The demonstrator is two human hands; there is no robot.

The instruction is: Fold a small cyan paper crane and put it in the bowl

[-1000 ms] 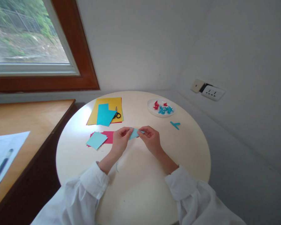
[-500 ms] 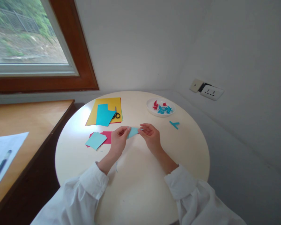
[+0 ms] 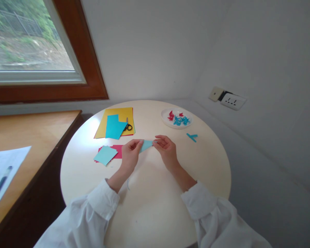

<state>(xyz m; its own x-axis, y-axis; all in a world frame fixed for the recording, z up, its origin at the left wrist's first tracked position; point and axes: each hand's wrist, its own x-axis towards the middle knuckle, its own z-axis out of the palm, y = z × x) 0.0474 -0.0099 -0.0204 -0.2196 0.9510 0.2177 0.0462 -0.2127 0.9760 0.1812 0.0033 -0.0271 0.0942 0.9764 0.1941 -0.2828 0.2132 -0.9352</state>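
A light blue piece of paper [image 3: 146, 146], its visible part roughly triangular, is stretched between my two hands above the middle of the round table [image 3: 155, 210]. My left hand [image 3: 130, 151] pinches its left side between thumb and fingers. At the other end, my right hand [image 3: 165, 148] grips the tip, with the remaining fingers curled loosely. Both hands cover the ends of the paper, so its full shape is hidden. Light blue square sheets [image 3: 105, 155] lie left of my left hand, on top of pink-red paper [image 3: 119, 151].
Yellow sheets [image 3: 100, 125] at the back left carry blue paper [image 3: 112, 127] and black-handled scissors [image 3: 129, 127]. A white plate [image 3: 165, 121] holds small red and blue folded papers [image 3: 181, 120]. Blue strips [image 3: 192, 137] lie nearer. A wooden desk [image 3: 54, 125] stands left.
Both hands keep their pinch on the light blue paper and have hardly moved. The whole view has shifted very slightly.
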